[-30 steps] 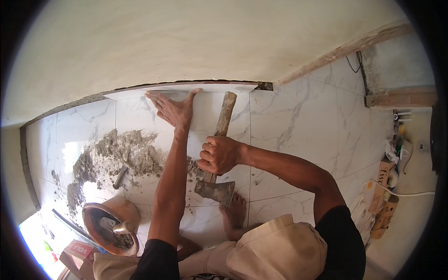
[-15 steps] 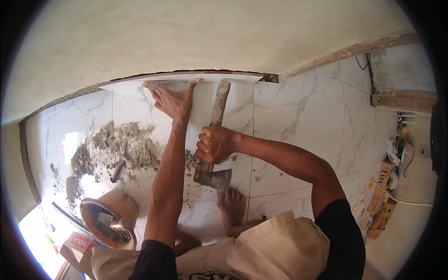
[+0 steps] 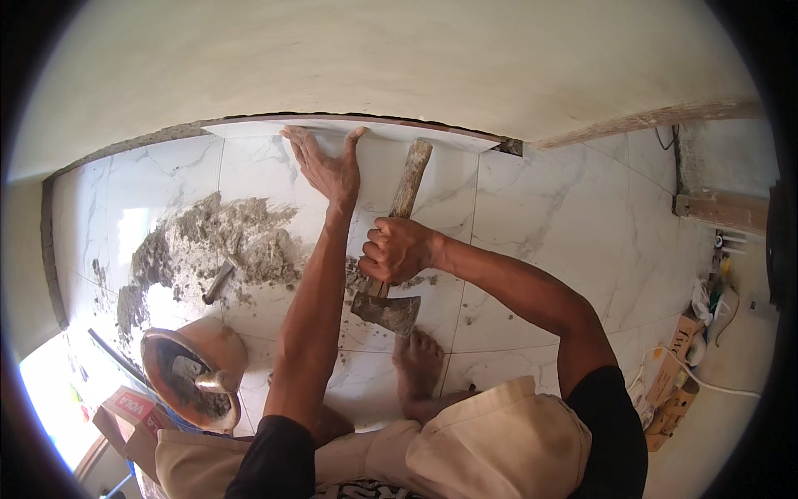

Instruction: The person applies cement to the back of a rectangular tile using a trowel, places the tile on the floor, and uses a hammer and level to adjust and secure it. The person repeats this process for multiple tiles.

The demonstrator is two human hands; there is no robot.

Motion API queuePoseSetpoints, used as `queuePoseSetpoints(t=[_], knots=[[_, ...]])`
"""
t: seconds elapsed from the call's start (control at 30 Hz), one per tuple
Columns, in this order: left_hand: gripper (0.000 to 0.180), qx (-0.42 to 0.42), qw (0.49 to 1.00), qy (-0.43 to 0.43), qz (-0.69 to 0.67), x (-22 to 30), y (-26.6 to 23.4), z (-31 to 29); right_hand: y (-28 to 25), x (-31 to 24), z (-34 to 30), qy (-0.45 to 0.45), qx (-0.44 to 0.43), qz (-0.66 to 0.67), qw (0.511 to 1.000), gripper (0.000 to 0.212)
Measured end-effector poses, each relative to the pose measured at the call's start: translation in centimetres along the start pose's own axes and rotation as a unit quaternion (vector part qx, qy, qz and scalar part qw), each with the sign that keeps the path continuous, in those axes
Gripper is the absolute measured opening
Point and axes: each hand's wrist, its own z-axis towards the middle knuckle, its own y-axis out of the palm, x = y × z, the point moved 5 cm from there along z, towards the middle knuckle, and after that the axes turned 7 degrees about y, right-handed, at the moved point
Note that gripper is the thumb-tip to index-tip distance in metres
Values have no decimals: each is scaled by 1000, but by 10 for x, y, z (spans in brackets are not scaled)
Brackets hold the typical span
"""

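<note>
A long, narrow white tile strip [image 3: 245, 128] stands along the foot of the wall, its dark upper edge showing. My left hand [image 3: 327, 171] is open, fingers and thumb spread, with the fingertips against the strip's face. In my right hand [image 3: 399, 251] is a hatchet [image 3: 387, 311], gripped around the lower handle close to the head. Its worn wooden handle [image 3: 411, 180] points toward the wall, the butt end near the strip. The dark metal head hangs below my fist, just above my bare foot [image 3: 417, 364].
Grey mortar [image 3: 179, 237] is spread over marbled floor tiles, with a short rod-like tool [image 3: 219, 281] on it. A mortar bucket [image 3: 220, 345] holds a wooden-handled trowel [image 3: 218, 382]. Cardboard boxes [image 3: 125, 420] stand lower left; more cardboard [image 3: 672, 370] and a white cable [image 3: 706, 382] lie right.
The whole view has shifted slightly, so the scene sits farther right. Both hands keep nearly the same places against the strip and on the hatchet.
</note>
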Motion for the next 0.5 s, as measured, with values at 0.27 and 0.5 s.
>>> queuePoseSetpoints(t=[0.27,0.5], knots=[[133,17,998,-27,-52,-6,-5,3,4,-27,21,-55,-16,78,995,19],[137,-2,998,-50,-40,-5,-8,4,10,-2,24,-61,-8,31,998,18]])
